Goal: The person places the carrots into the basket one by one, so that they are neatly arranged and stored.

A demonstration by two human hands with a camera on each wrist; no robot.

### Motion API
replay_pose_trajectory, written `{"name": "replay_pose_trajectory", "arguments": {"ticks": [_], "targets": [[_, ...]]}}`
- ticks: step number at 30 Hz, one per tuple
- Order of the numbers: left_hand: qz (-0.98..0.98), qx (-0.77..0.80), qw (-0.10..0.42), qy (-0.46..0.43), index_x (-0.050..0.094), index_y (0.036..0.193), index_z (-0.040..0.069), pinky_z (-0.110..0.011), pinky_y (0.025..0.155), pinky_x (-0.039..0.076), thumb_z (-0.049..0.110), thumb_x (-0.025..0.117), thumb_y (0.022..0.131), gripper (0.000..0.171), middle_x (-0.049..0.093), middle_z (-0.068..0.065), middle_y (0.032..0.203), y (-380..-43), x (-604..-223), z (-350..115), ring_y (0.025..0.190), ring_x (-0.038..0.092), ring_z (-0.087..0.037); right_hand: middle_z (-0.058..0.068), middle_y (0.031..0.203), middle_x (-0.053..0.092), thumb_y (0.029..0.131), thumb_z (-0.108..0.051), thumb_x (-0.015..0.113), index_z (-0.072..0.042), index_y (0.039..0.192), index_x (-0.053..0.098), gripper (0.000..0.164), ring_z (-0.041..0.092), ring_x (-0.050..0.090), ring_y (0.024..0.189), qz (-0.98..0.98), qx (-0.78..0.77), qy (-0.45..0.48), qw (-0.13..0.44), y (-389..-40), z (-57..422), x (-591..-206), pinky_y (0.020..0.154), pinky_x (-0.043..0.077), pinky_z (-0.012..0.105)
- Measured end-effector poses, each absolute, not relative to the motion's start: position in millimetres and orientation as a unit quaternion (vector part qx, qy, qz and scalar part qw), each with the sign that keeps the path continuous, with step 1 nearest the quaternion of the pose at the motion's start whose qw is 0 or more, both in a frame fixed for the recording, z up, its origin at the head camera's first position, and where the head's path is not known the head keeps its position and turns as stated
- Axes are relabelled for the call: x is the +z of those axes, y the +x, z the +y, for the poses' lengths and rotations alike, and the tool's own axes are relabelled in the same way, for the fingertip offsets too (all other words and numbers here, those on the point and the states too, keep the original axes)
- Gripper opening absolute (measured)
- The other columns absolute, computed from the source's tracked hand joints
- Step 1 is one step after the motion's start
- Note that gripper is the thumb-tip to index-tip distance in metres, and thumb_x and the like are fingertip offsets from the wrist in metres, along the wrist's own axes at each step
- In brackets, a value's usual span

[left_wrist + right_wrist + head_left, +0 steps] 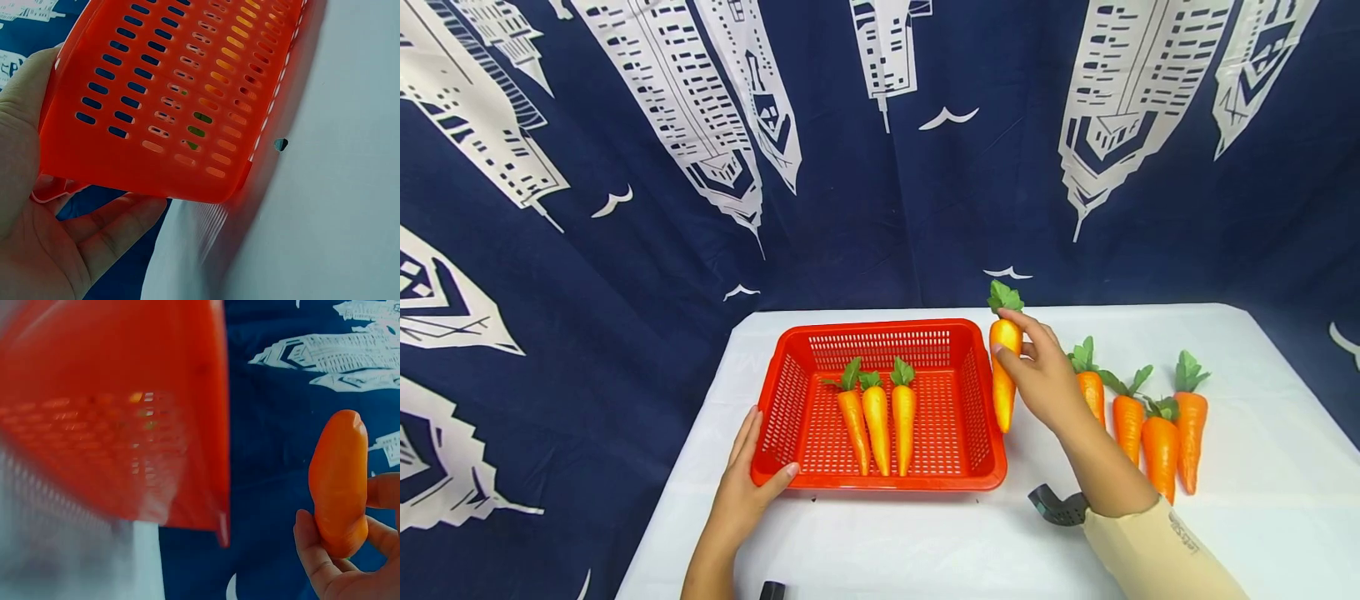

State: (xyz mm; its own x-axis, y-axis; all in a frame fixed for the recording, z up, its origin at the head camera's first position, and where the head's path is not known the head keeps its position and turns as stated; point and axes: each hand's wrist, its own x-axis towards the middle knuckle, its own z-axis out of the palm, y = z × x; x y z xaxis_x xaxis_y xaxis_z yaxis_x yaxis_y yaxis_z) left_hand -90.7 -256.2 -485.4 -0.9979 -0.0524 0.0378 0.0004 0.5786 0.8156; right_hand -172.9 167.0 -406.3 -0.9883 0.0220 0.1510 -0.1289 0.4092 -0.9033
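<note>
A red plastic basket (895, 482) with slotted walls stands on the table, with three carrots (881, 425) with green tops lying side by side on its floor. At its front left corner my left hand (741, 482) holds the basket, thumb by the front rim and fingers along the left side; the left wrist view shows thumb and fingers on either side of the corner. My right hand (1047, 379) pinches another carrot (1003, 396) near its leafy top, just beside the basket's right rim. In the right wrist view this carrot (339, 481) sits between thumb and fingers.
Several more carrots (1161, 450) with green tops lie on the white table (1262, 533), right of the right forearm. A dark wrist strap piece (1060, 507) shows beside the right wrist. Behind the table hangs a navy cloth (850, 242) with white building prints.
</note>
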Motion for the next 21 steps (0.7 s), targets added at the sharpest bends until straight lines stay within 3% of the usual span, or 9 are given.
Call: {"name": "replay_pose_trajectory", "arguments": {"ticks": [7,13,21], "targets": [[-0.890,-0.454,0.033,0.014,0.017,0.163,0.032,-0.069,0.118,0.025,0.037,0.079,0.087,0.098,0.011,0.006,0.171,-91,-485,-256,0.155,0.021,-0.031,0.015,0.146,0.043,0.101,-0.022,0.062,-0.025,0.150,0.047,0.052,0.037,0.060,0.124,-0.812,0.578,0.061,0.044,-181,145,-393,0.090,0.060,0.041],[-0.893,-0.450,0.030,0.016,0.016,0.163,0.032,-0.070,0.118,0.024,0.037,0.078,0.087,0.098,0.011,0.006,0.171,-91,-485,-256,0.155,0.020,-0.032,0.015,0.140,0.053,0.101,-0.023,0.061,-0.027,0.147,0.045,0.049,0.032,0.065,0.116,-0.792,0.605,0.080,0.019,-189,127,-386,0.088,0.061,0.038],[-0.888,-0.459,0.027,0.018,0.016,0.162,0.035,-0.069,0.118,0.025,0.037,0.079,0.087,0.098,0.010,0.007,0.171,-91,-485,-256,0.155,0.020,-0.032,0.013,0.138,0.046,0.100,-0.017,0.063,-0.027,0.146,0.048,0.049,0.031,0.066,0.114,-0.781,0.615,0.107,0.017,-205,106,-384,0.081,0.061,0.032]]}}
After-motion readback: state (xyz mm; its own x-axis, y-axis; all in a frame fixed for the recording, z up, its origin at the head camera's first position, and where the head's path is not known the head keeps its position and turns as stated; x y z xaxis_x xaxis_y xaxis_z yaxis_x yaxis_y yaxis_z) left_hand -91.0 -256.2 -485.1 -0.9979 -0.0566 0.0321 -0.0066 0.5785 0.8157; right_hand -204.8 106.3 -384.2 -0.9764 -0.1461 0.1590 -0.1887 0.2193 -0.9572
